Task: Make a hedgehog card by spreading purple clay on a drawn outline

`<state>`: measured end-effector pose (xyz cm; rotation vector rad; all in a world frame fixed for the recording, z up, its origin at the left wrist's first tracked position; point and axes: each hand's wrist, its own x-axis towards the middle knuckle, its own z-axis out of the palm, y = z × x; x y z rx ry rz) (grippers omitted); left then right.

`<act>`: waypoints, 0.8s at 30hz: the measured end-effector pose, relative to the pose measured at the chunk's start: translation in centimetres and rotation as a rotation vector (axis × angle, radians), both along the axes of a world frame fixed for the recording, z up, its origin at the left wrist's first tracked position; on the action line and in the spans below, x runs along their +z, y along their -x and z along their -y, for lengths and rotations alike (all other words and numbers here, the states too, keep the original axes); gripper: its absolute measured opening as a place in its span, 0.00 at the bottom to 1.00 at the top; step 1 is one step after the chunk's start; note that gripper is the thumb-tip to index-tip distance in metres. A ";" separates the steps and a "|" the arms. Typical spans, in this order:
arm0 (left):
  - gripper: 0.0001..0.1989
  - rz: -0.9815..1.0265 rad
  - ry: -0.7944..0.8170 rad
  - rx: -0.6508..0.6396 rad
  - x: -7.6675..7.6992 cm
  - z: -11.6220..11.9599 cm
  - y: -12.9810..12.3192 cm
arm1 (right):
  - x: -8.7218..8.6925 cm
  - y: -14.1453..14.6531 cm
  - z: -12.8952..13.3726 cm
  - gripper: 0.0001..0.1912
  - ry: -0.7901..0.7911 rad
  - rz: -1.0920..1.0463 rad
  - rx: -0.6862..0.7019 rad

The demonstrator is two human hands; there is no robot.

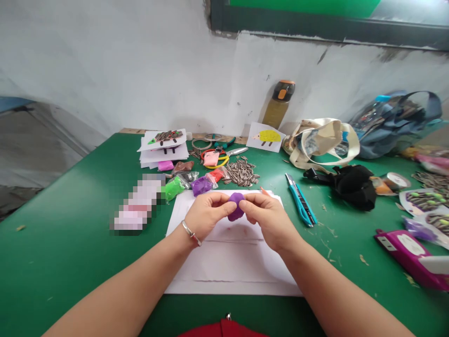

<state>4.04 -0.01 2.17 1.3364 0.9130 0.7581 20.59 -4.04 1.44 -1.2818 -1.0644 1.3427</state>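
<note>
A flattened piece of purple clay (236,207) is pinched between my two hands, above a stack of white paper (231,267). My left hand (206,215), with a silver bracelet at the wrist, grips its left edge between thumb and fingers. On the other edge, my right hand (268,217) holds it in the same way. Just beyond the paper lie bags of purple clay (202,186), green clay (173,188) and red clay (218,174). A pile of striped seeds (242,172) is beside them.
A blue utility knife (300,201) lies right of the paper, near a black item (354,187) and a magenta device (412,257). Scissors (236,151), hedgehog pictures (265,136), a bottle (278,105) and a cream bag (321,140) stand or lie at the back.
</note>
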 end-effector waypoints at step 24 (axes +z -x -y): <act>0.13 -0.017 0.045 -0.033 -0.2 0.1 0.0 | -0.9 -0.2 -0.1 0.09 -0.044 -0.061 -0.031</act>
